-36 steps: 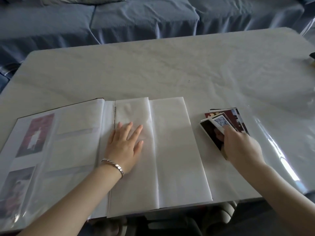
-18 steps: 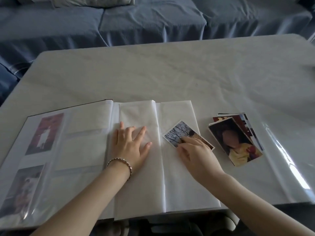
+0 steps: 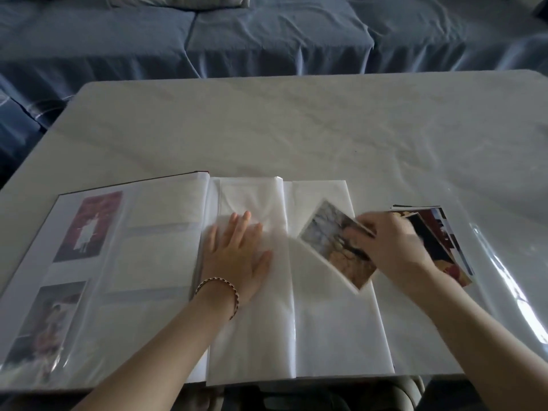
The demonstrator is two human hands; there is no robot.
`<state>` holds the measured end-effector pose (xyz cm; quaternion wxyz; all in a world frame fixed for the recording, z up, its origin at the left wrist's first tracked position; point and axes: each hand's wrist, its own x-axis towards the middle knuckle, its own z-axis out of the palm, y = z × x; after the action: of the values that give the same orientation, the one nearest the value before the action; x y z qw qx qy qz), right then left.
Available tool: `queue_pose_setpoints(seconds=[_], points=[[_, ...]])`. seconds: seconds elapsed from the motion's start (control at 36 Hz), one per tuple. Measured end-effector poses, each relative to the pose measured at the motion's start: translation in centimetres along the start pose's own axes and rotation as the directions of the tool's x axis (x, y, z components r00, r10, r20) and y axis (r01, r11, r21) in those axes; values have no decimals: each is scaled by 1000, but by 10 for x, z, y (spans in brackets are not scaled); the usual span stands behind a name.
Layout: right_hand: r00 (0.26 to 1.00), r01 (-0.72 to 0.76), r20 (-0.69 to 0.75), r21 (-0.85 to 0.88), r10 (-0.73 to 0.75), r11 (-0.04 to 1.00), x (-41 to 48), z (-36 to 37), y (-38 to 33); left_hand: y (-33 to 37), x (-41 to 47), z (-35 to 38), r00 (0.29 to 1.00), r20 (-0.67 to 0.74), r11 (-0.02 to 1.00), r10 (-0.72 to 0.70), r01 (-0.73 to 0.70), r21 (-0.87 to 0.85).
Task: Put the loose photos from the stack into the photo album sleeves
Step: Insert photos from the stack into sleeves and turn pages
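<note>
The step in hand looks like sleeving one photo; the right hand [image 3: 394,250] pinches a loose photo [image 3: 329,238] by its far corner, tilted over the right-hand page of the photo album [image 3: 148,262], which lies open along the table's [image 3: 296,129] near edge; the left hand [image 3: 237,262] presses flat, fingers straight, beside the spine; the stack [image 3: 439,232] sits just right of the album; next, I judge, the photo needs squaring to a sleeve mouth, which I cannot make out.
</note>
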<state>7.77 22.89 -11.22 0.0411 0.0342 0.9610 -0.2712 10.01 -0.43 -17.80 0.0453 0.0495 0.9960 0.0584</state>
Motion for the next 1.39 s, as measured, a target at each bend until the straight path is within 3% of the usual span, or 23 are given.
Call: queue_pose_setpoints(seconds=[0.08,0.19,0.42,0.81,0.94,1.11,1.19,1.31,1.39], points=[[981,83,-191,351,-15,933,6,-6,-10,0,0,1,999,-35,1000,8,-8,-4],[977,-16,-169,545,129,838,18,9,-18,0,-1,3,999,-43,1000,14,-14,2],[981,45,-181,543,65,839,25,48,-38,0,0,4,999,-54,1000,9,-9,6],[974,142,-209,294,-81,945,20,56,-38,-1,0,6,998,-61,1000,7,-6,10],[996,89,-39,247,-82,965,18,58,-40,-2,1,6,999,-39,1000,12,-12,11],[970,-117,235,204,67,972,39,57,-38,-1,-1,1,998,-62,999,20,-22,-33],[926,-207,356,203,125,957,50,54,-42,0,-4,-7,996,-86,998,-30,24,-64],[825,-322,539,206,167,924,55,42,-49,-4,-12,-24,980,-189,998,-56,63,31],[791,-369,586,230,174,901,53,33,-51,-21,-16,-27,996,-91,994,-22,31,103]])
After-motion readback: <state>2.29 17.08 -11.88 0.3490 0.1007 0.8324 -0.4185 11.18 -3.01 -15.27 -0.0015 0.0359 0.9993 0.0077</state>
